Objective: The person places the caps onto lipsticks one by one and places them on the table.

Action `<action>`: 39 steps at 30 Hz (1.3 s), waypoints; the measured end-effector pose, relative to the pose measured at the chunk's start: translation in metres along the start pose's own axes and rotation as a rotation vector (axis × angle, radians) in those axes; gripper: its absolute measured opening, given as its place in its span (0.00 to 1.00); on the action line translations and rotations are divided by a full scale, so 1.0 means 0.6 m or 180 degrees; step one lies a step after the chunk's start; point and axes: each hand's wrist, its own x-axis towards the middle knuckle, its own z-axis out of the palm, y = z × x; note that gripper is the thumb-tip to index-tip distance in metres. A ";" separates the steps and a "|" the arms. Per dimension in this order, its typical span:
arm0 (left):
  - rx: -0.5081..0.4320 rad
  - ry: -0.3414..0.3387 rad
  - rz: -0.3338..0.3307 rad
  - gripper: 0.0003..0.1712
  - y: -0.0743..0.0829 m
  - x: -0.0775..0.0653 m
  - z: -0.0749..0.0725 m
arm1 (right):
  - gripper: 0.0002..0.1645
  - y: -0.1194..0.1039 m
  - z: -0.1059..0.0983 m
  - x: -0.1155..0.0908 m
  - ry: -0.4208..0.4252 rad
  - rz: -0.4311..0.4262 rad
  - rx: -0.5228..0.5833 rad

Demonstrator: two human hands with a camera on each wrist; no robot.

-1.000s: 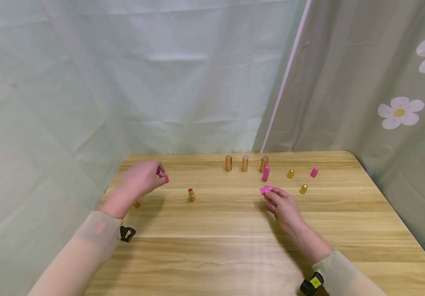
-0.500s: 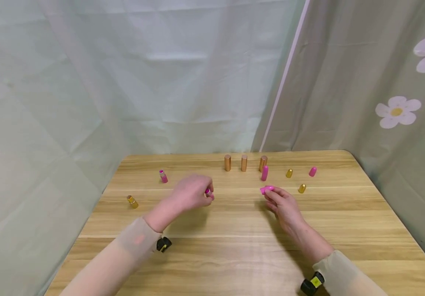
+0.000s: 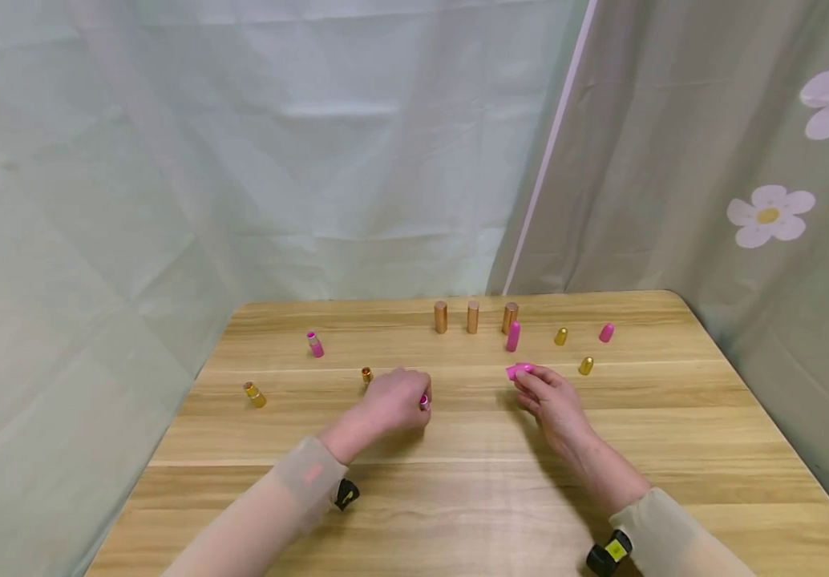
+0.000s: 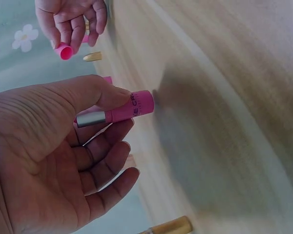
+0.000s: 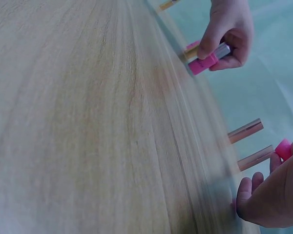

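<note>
My left hand (image 3: 394, 401) holds a pink lipstick tube (image 4: 132, 106) with a silver collar, pinched between thumb and fingers just above the table. In the left wrist view, dark lettering shows on its pink base. My right hand (image 3: 555, 401) pinches a pink lipstick cap (image 3: 519, 370), its hollow end turned toward the left hand. The two hands are apart, with bare wood between them. Partly hidden behind my left hand stands a gold lipstick tube (image 3: 367, 374) without a cap. A pink cap (image 3: 513, 336) stands just beyond my right fingertips.
At the left stand an uncapped pink tube (image 3: 315, 344) and a gold one (image 3: 255, 394). Copper-coloured cylinders (image 3: 473, 317) line the back edge. Right of them are gold caps (image 3: 561, 336) and a pink cap (image 3: 606, 332). A curtain (image 3: 357, 160) hangs behind the wooden table (image 3: 487, 497).
My left hand has come from the far left toward the middle, then slightly nearer to me, with the pink lipstick tube. My right hand keeps holding the pink cap in place.
</note>
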 end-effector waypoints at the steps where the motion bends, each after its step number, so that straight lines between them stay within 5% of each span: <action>1: -0.0039 -0.0012 -0.0008 0.08 0.000 0.000 0.001 | 0.15 0.001 0.000 0.001 0.0005 0.0004 -0.0010; 10: -0.0312 0.0019 -0.0015 0.10 -0.007 -0.003 0.014 | 0.15 0.004 -0.001 0.002 0.0016 -0.0001 -0.0050; 25: -0.1299 0.0354 -0.0118 0.12 -0.028 -0.025 0.051 | 0.19 0.002 0.001 -0.001 -0.0043 -0.0009 -0.0003; 39: -0.1800 0.0478 -0.0176 0.12 -0.023 -0.032 0.042 | 0.22 -0.003 0.006 -0.008 -0.0016 -0.0033 0.0005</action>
